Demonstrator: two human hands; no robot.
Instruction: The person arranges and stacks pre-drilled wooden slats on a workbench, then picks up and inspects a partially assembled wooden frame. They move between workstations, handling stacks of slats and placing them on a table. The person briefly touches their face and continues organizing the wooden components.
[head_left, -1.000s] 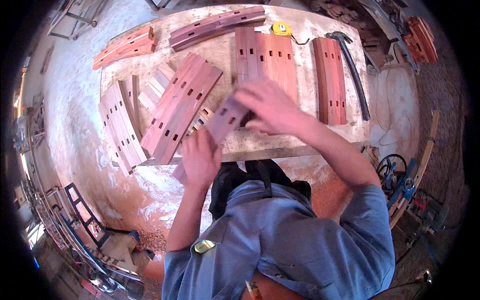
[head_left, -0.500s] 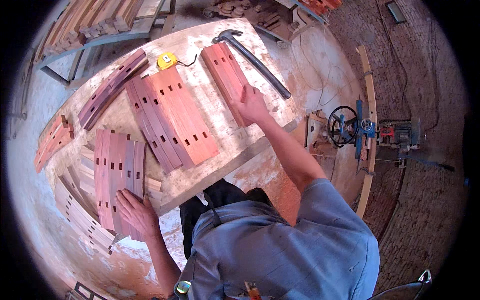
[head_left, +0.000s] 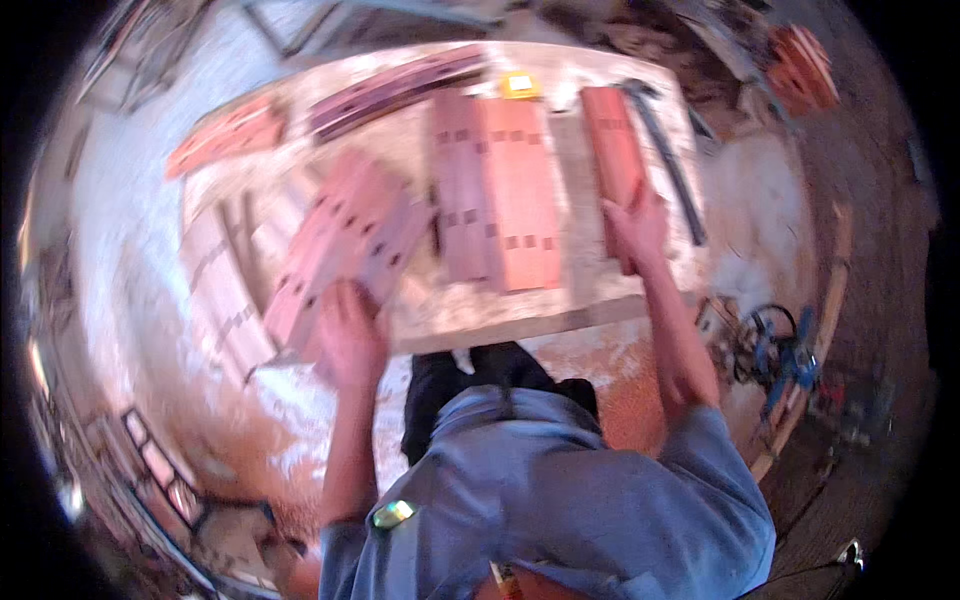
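While left grip (head_left: 350, 325) overlaps boards (head_left: 335, 230), red slats (head_left: 612, 145) — beneath right grip (head_left: 640, 225)

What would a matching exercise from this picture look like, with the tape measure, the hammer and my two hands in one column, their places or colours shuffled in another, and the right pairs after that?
Column one:
1. Tape measure
2. Hammer
3. Left hand
4. Right hand

Column two:
A. At the near end of the slanted slotted boards
B. Dark, lying along the right side of the table
C. At the near end of the narrow red boards
D. Yellow, near the table's far edge

Right pairs: 1-D, 2-B, 3-A, 4-C
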